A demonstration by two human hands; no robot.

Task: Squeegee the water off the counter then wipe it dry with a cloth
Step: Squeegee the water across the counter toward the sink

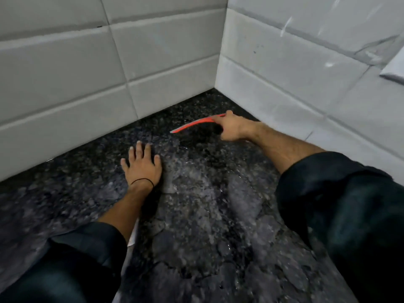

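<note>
Squeegee set at the far corner, ready for a pull across the wet surface.

The dark speckled surface (196, 215) carries a broad film of water (209, 182) down its middle, boxed in by white tiled walls (87, 73), so I judge the stroke starts deep in the corner. My right hand (234, 130) is closed around the red squeegee (194, 124), blade angled down near the walls. My left hand (142, 165) lies flat, fingers spread, probably bracing the reach. I see no cloth for certain.

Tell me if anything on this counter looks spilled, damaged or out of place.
Water is spread over the dark stone counter, glistening between the left hand and the right hand, which holds a red squeegee near the tiled corner. Nothing looks broken. No cloth is clearly visible.
</note>
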